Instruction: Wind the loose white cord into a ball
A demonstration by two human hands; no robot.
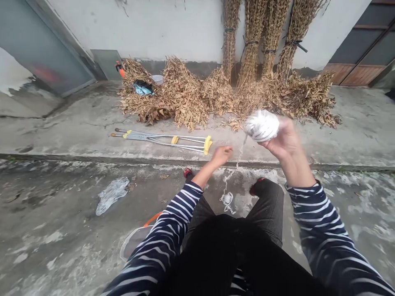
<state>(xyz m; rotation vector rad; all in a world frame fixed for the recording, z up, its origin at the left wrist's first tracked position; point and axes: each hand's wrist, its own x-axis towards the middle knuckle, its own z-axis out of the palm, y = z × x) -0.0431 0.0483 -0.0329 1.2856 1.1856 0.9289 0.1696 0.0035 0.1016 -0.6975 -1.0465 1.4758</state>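
My right hand [285, 142], raised in front of me, grips a ball of white cord [261, 126] from its right side. A loose strand of cord [240, 152] hangs from the ball's lower left and runs down to a small tangled heap of the same cord [227, 199] on the ground between my feet. My left hand [221, 155] is lower and to the left of the ball, its fingers curled closed. The strand passes just to the right of those fingertips with a visible gap, and I see nothing in them.
A pair of crutches [163, 139] lies on the raised concrete ledge [77, 131]. Dried plant stalks [188, 94] are piled along the wall, with tied bundles [251, 41] upright behind. A clear plastic bag [112, 194] and an orange-handled container [135, 240] are at my left.
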